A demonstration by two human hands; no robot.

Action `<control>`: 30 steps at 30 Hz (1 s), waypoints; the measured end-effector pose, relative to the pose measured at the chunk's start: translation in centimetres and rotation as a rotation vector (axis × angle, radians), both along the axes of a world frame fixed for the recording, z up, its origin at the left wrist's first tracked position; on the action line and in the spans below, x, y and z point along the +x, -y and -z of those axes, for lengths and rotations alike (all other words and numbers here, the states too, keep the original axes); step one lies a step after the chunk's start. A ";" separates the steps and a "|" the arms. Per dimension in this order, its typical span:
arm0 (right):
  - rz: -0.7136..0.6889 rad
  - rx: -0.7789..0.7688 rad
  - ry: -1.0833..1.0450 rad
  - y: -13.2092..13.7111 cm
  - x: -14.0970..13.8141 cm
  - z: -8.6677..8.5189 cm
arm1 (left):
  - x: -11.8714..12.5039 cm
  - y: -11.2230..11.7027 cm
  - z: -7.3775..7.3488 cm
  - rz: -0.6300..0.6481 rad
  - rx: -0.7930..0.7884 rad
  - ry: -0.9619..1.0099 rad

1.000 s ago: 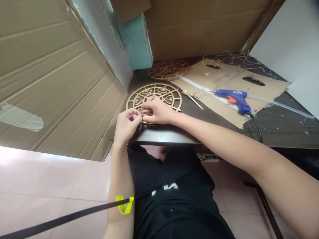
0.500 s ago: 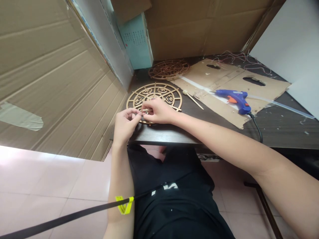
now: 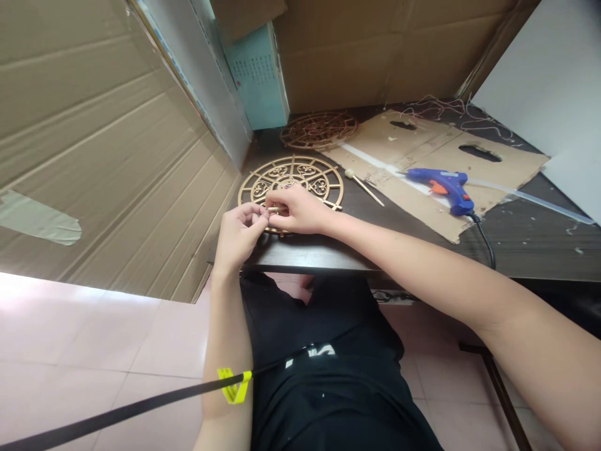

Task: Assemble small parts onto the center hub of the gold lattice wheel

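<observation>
left hand (image 3: 239,235) edged closer to right hand (image 3: 300,210), fingers (image 3: 260,214) pinching thin wooden sliver (image 3: 276,210) above fretwork wooden disc (image 3: 300,164).

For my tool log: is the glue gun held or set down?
Set down: the blue glue gun lies on the cardboard sheet, away from the left hand and right hand.

On the dark tabletop (image 3: 530,247), toward the far right, a blue hot glue gun (image 3: 441,190) with an orange trigger lies on a holed cardboard sheet (image 3: 498,172), a translucent glue stick (image 3: 530,199) running rightward from it. A wooden lattice disc (image 3: 319,130) lies far back near a teal box (image 3: 257,75), and tangled thin wires (image 3: 446,106) trail along the cardboard's far edge.
</observation>
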State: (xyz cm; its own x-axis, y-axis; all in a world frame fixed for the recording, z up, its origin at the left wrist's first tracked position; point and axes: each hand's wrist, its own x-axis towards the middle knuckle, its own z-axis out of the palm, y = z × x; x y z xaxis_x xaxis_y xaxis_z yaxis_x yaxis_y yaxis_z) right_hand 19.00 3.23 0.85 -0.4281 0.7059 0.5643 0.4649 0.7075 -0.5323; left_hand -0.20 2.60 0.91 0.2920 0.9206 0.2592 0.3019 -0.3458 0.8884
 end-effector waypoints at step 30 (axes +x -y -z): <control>0.000 -0.006 -0.019 0.0 0.1 0.1 | -0.1 -0.1 0.2 -0.031 -0.036 0.038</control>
State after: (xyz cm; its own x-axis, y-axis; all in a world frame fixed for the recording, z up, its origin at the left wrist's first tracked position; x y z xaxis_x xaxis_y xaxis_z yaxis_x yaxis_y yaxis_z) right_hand 19.09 3.26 0.79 -0.4172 0.7092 0.5683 0.4546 0.7043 -0.5452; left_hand -0.26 2.73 0.76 0.2543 0.9379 0.2361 0.2779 -0.3047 0.9110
